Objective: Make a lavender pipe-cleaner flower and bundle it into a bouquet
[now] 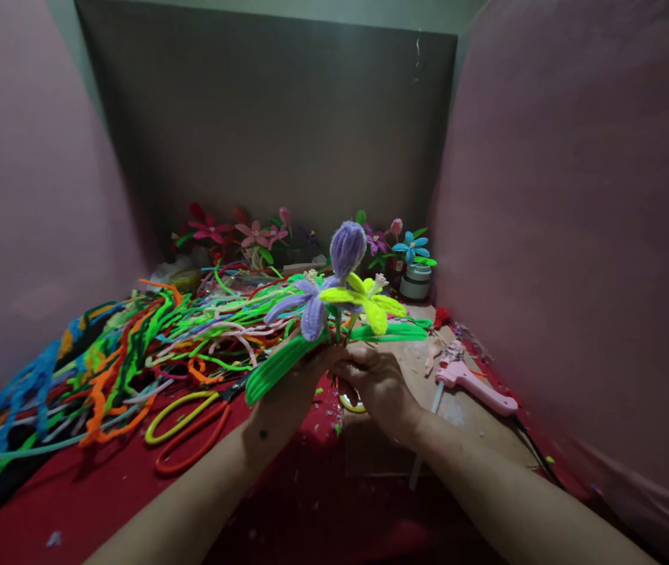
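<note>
Both hands meet at the stems of a pipe-cleaner flower bunch, held upright in the middle of the view. A purple bud [347, 249] tops it, with a lavender flower [310, 310] at left and a yellow flower [372, 302] at right. Long green leaves [281, 367] spread out to both sides. My left hand [307, 369] is closed on the stems, partly covered by the left leaf. My right hand [378, 380] pinches the same stems from the right. The stem ends are mostly hidden by the fingers.
Loose coloured pipe cleaners [205, 329] heap up at left. Scissors [193, 424] with yellow and red handles lie before them. A pink glue gun [475, 384] rests on a board [487, 431] at right. Finished flowers and a jar [415, 281] stand behind; pink sheets flank both sides.
</note>
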